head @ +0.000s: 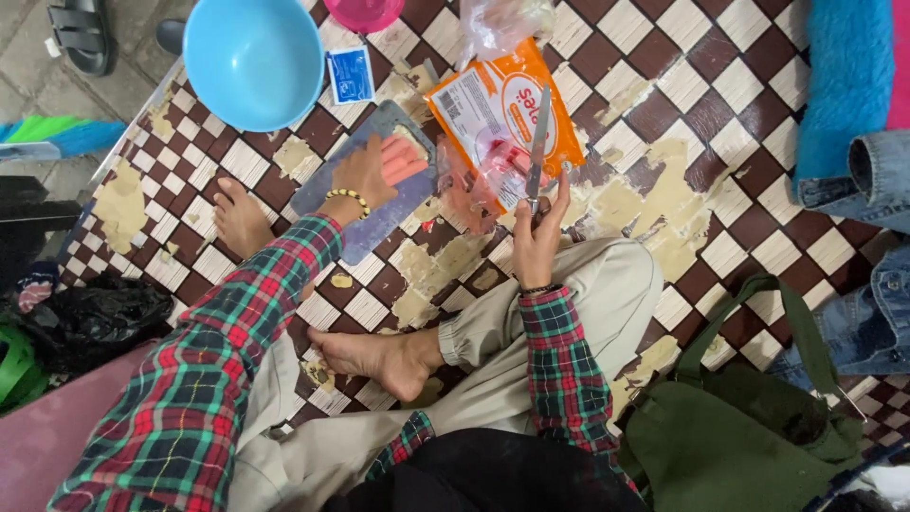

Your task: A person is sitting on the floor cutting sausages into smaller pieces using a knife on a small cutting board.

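Observation:
My left hand [365, 173] rests on a grey cutting board [374, 223] on the floor, fingers on pink sausages [405, 159] lying on it. My right hand [540, 228] is closed around the handle of a knife [538, 142], its blade pointing away from me over an orange sausage packet [493, 114]. More pinkish sausages in clear wrap [469, 190] lie between the board and the packet.
A blue bowl [253, 59] and a pink bowl [364, 11] stand beyond the board, with a small blue sachet [350, 74] between them. A green bag [749, 417] sits at my right, denim clothes [867, 256] beyond it. The checkered floor [720, 123] is worn.

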